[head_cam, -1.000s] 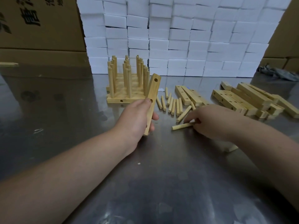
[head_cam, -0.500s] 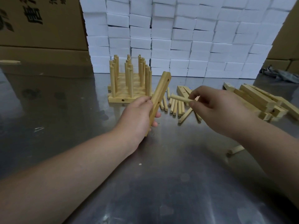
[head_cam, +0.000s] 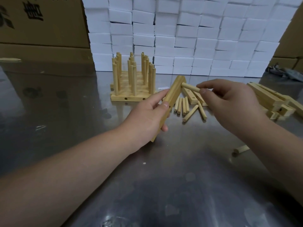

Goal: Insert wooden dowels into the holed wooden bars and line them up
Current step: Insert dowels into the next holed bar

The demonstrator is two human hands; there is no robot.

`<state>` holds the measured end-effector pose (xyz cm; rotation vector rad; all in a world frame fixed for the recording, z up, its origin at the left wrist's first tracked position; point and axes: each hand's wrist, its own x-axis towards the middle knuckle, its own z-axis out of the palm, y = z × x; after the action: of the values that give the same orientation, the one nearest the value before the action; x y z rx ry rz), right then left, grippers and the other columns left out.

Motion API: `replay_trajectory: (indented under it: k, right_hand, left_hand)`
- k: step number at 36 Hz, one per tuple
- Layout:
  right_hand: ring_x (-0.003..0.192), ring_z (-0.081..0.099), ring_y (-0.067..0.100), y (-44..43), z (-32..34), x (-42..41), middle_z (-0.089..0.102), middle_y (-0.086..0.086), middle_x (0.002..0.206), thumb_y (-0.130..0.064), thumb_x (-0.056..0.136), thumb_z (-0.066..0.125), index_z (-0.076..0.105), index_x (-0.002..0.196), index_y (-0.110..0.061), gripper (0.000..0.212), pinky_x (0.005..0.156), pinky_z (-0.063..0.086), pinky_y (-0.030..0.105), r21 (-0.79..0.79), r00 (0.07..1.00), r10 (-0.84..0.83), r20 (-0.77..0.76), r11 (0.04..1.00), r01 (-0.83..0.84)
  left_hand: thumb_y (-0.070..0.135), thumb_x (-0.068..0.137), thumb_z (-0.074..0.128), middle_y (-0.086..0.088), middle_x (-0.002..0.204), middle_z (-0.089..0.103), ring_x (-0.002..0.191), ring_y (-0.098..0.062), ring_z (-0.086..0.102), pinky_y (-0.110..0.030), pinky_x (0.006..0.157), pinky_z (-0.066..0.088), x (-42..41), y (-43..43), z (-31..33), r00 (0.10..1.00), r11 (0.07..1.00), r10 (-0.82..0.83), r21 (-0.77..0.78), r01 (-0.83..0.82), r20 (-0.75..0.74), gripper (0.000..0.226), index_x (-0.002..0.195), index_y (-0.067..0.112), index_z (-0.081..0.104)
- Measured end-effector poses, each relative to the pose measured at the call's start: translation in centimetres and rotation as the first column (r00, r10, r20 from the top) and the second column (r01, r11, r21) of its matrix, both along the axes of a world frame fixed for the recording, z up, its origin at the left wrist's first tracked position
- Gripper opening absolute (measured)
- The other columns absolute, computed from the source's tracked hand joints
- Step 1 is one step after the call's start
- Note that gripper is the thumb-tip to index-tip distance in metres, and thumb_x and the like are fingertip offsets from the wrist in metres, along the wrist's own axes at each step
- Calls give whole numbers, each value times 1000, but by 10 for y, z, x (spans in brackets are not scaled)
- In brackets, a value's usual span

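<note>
One dowel (head_cam: 190, 87) pinched in the right hand (head_cam: 229, 104) meets the upper hole of the bar (head_cam: 173, 92) gripped by the left hand (head_cam: 147, 115), mid-frame; skewed entry could jam it.

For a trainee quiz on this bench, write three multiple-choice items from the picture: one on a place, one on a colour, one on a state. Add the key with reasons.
1. Where does the finished rack of bars with upright dowels stand?
A. on the table, beyond the left grip and before the wall of small boxes
B. on top of a carton
C. under the right forearm

2. What colour is the wall of small boxes?
A. red
B. white
C. blue

3. What state is the dowel in the right grip in?
A. lying loose on the table
B. pinched, its tip meeting the bar that the left grip holds
C. snapped in two

Key: 1 A, the rack's base sits on the steel between the grip and the boxes. 2 B, every box there is white. 3 B, the fingertips pinch it whole against the bar's top end.
</note>
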<state>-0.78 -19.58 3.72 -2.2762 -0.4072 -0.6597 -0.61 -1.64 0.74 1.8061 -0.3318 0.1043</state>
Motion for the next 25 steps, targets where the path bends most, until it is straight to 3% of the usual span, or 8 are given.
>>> replay_trajectory:
  k: [3,7,11,13,16,21,25]
  right_hand:
    - [43,45,2,1,0,0,57,-24,59,-28,91,51,53,81,-50,24,35,32,14,-6,999,16,-37,1000,-16]
    - [43,44,3,2,-1,0,58,-15,65,-28,89,52,55,75,-49,25,43,34,22,-12,998,29,-55,1000,-29]
    - [40,42,3,4,-3,-2,56,-8,56,-27,87,54,59,75,-45,22,37,30,12,46,992,104,-76,994,-101]
    - [37,40,3,5,-5,-1,52,-12,49,-26,87,55,60,74,-42,22,36,28,12,56,986,139,-89,989,-134]
    - [36,39,3,5,-6,-1,49,-13,46,-27,87,57,60,72,-41,21,35,27,11,68,983,160,-86,986,-155]
    - [42,42,6,3,-3,-1,55,-11,56,-43,79,55,59,74,-43,7,39,30,17,-41,990,124,-64,991,-127]
    - [50,48,5,4,-4,-2,54,-7,55,-47,77,52,63,81,-42,12,42,34,17,-158,996,74,-41,984,-80]
  left_hand:
    - [19,95,45,0,86,62,57,-11,63,-39,72,52,-2,0,4,1000,1000,-21,-8,20,-14,28,103,46,48]
    - [11,92,42,1,95,65,51,-15,59,-36,67,52,-3,1,6,998,998,-56,-15,55,-35,25,103,34,47]
    - [12,91,41,4,73,67,58,-11,59,-23,57,48,-3,2,6,998,998,-50,-50,49,-27,29,101,38,47]
    - [19,94,42,6,65,64,61,-1,60,-13,56,47,-3,2,5,999,998,-44,-46,44,3,28,107,43,47]
    - [30,96,42,5,78,61,61,5,61,-7,56,44,-4,1,6,999,999,-40,-34,40,4,40,133,43,39]
    - [19,97,41,-1,70,61,48,-12,56,-20,49,47,-5,2,5,992,984,-104,-153,93,-67,43,136,37,39]
    - [18,98,38,1,78,64,44,-14,50,-20,44,42,-5,1,5,994,988,-88,-135,79,-60,41,134,37,40]
